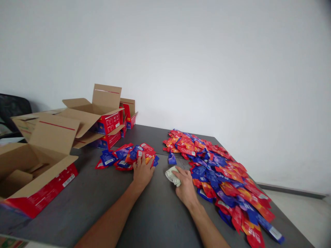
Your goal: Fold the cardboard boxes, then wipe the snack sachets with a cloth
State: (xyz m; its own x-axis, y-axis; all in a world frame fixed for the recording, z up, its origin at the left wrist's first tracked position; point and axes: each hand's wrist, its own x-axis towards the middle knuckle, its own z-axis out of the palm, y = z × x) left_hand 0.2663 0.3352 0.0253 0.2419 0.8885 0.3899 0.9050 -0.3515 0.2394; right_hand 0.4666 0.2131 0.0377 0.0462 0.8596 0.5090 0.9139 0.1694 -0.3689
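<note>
My left hand (143, 171) lies on a small pile of red and blue sachets (126, 155), its fingers spread over the nearest red one. In the fingers of my right hand (186, 186) is a folded pale cloth (172, 175), held low over the dark table top between the two piles. One blue sachet (172, 158) lies alone just beyond the cloth. To the right of that hand spreads a big heap of red and blue sachets (214, 172), several overlapping each other.
An open red carton (43, 187) stands at the front left, with cardboard inside. Behind it are stacked open cartons (107, 124), and another open carton (130, 115) is near the wall. A black chair (15, 106) is at far left. The dark table (155, 213) has its right edge beside the heap.
</note>
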